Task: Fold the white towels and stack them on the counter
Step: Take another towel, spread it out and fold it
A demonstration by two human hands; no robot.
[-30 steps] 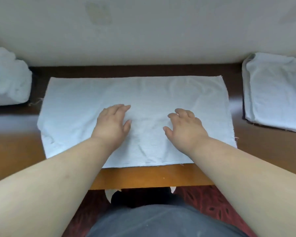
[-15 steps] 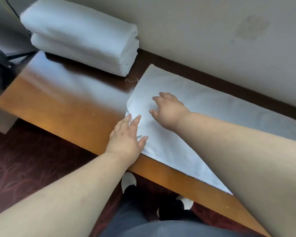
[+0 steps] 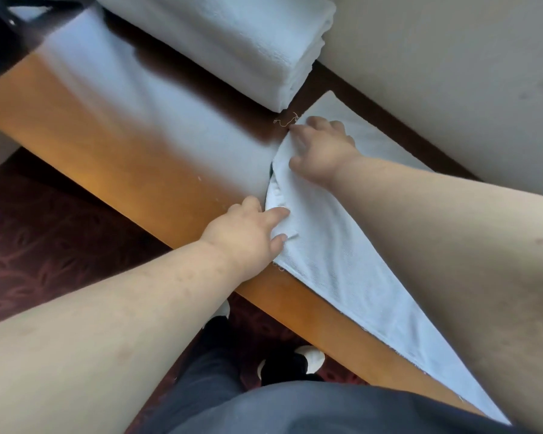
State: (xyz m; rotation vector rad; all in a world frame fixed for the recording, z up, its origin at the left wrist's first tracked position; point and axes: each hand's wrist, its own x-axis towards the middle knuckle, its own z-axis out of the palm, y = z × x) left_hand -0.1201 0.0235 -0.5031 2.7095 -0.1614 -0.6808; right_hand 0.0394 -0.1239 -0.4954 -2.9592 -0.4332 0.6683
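Both hands took the towel's left end, to start a fold.

The left hand (image 3: pixel 248 228) pinched the near corner of the towel (image 3: pixel 336 261) on the counter (image 3: pixel 132 158); the right hand (image 3: pixel 322 151) gripped the far corner (edge already lifted), beside the folded stack (image 3: pixel 232 42).

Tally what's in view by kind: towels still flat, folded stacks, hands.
Flat towel being gripped at its left end: 1
Folded towel stack: 1
Hands, left hand and right hand: 2
Total: 4
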